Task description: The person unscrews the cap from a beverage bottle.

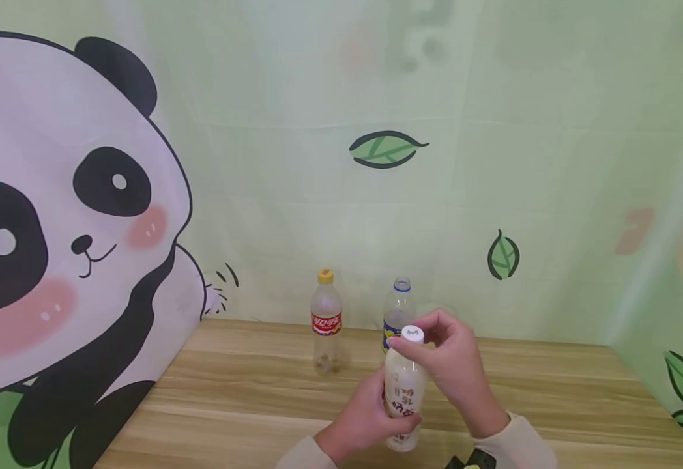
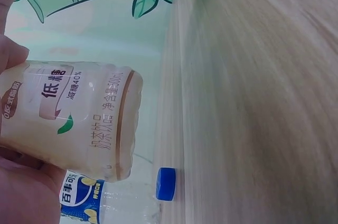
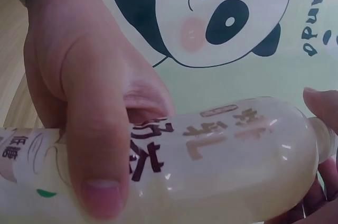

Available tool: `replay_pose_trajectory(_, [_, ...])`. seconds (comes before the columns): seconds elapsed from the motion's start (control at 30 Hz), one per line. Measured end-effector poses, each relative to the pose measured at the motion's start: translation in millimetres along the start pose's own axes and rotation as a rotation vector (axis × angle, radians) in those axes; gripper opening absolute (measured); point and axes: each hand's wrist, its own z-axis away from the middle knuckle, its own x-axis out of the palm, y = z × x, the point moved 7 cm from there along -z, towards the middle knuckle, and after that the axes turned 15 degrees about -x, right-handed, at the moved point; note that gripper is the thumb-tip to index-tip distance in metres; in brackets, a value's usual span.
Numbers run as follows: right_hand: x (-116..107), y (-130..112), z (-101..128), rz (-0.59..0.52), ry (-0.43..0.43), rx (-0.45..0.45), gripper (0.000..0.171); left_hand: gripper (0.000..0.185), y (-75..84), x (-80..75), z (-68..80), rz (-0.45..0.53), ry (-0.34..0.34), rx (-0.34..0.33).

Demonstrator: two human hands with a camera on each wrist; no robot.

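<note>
A bottle of milk tea (image 1: 405,384) with a white cap (image 1: 412,333) is held up in front of me over the table. My left hand (image 1: 365,417) grips its lower body, thumb across the label, as the right wrist view shows closely. At the top, my right hand (image 1: 455,368) pinches the cap between thumb and fingers. The cap sits on the bottle neck. In the left wrist view the base of the milk tea bottle (image 2: 79,118) is apart from the tabletop.
Behind the hands stands an uncapped clear bottle with a blue label (image 1: 397,316), partly hidden. A blue cap (image 2: 166,184) lies on the wooden table (image 2: 253,97) near it. Left of these stands a cola bottle with a yellow cap (image 1: 326,326). A printed panda curtain (image 1: 271,195) hangs behind.
</note>
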Motion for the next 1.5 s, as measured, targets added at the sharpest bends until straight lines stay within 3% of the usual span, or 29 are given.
replay_pose_trajectory(0.57, [-0.3,-5.4,1.2,0.046,0.037,-0.026,0.035,0.056,2.2,1.6,0.8,-0.003,0.034,0.003])
replay_pose_trajectory(1.1, [-0.3,-2.5,0.0,0.048,-0.026,-0.003,0.03,0.053,-1.1,2.5,-0.3,-0.006,0.026,-0.017])
replay_pose_trajectory(1.5, [3.1,-1.2,-3.7,0.028,-0.121,-0.005,0.028,0.051,-3.6,1.3,0.1,0.013,0.024,-0.034])
